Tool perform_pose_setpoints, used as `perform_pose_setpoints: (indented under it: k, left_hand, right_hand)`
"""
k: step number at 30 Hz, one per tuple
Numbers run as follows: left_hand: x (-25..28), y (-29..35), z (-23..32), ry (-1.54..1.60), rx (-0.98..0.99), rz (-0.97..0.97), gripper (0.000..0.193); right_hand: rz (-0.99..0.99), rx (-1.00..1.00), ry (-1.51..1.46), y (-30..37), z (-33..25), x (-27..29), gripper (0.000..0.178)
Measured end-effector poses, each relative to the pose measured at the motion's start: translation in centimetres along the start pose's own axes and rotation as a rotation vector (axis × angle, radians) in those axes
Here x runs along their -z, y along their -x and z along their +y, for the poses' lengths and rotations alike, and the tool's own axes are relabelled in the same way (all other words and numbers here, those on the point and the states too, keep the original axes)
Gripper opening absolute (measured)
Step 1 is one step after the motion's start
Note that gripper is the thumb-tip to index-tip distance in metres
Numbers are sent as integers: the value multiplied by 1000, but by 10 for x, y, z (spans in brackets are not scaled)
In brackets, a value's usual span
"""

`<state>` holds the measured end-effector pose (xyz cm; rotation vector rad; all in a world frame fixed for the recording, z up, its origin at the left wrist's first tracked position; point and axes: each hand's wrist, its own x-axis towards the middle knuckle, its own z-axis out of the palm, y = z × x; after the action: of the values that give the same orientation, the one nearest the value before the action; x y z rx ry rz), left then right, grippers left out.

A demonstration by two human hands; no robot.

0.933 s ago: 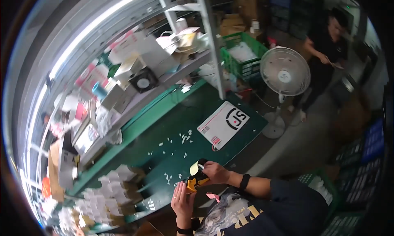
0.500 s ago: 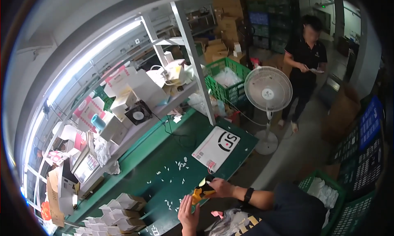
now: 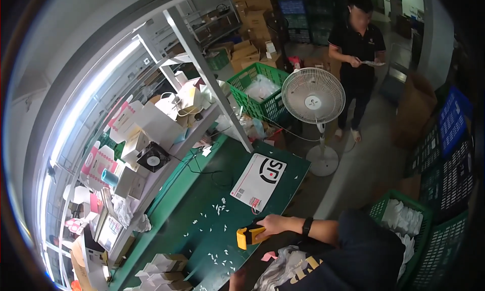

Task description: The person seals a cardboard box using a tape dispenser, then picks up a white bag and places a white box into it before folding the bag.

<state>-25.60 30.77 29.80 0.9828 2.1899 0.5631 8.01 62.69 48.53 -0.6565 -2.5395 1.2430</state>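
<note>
My right hand (image 3: 272, 225) is wrapped round a yellow-and-black handheld tool (image 3: 248, 237), held over the near edge of the green table (image 3: 202, 240). The tool's exact kind cannot be told. My left hand (image 3: 237, 281) shows only as a blurred piece at the lower edge, apart from the tool, its fingers not readable. Beyond the right hand lies a flat white package (image 3: 259, 182) with black and red print. Small white scraps (image 3: 221, 207) are scattered on the tabletop. A pink piece (image 3: 269, 256) is beside my body, below the tool.
Pale cardboard boxes (image 3: 164, 271) stand at the lower left. A shelf (image 3: 187, 139) along the left carries boxes and a small black fan (image 3: 153, 157). A standing fan (image 3: 313, 96), a green crate (image 3: 257, 88) and a person (image 3: 356, 58) are beyond the table; more crates (image 3: 447, 190) stand at right.
My left hand has dropped away from the tool toward the lower edge. My right hand still holds the tool, now turned with its yellow end lower left. The whole view has shifted.
</note>
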Motion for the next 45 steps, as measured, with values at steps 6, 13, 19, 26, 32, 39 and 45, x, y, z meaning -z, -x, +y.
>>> perform_pose_setpoints:
  k: [6,13,19,26,32,39,45]
  left_hand:
    - [-25,-42,7,-21,71,-174,31]
    - [-72,-80,54,17,145,-351,32]
    - [-94,-93,64,69,230,-451,33]
    - [-125,-75,40,123,361,-606,34]
    - [-133,-90,38,180,407,-681,35]
    - [-106,100,-98,752,727,-294,37]
    - [-173,226,-84,757,692,169,38]
  right_hand:
    - [-123,12,81,-9,18,10,69]
    - [-167,6,-9,-22,19,14,66]
    - [-178,-2,-76,-22,26,20,64]
    - [-301,76,-135,-44,8,-6,63]
    - [-421,165,-107,-57,-23,-35,63]
    - [-763,4,-80,-58,-52,-98,52]
    - [-799,66,150,-51,-72,-147,44]
